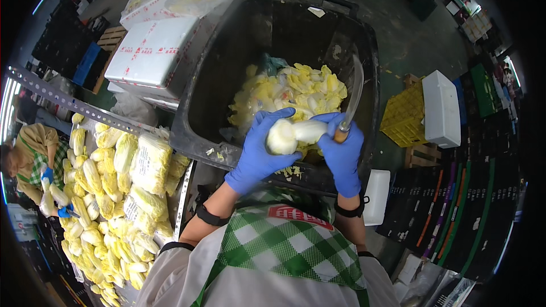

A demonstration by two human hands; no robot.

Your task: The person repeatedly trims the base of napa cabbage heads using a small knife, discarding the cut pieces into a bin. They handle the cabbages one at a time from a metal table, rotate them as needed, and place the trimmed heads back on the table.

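Observation:
My left hand (264, 149), in a blue glove, grips a napa cabbage (282, 137) with its white base end towards me. In my right hand (341, 145), also gloved, is a knife with a wooden handle (341, 135), its curved blade (356, 89) pointing up and away. The fingers of that hand also touch a pale outer leaf (310, 131) that reaches across from the cabbage. Both hands are over the near rim of a large black waste bin (204, 149). Loose yellow cabbage leaves (320, 85) and some plastic lie inside it.
Many napa cabbages (91, 175), some bagged, cover a metal table (187, 196) at left, where a co-worker (38, 157) handles some. White foam boxes (149, 51) are stacked left of the bin. To the right stand a yellow crate (401, 115), a foam box (441, 108) and black crates (452, 213).

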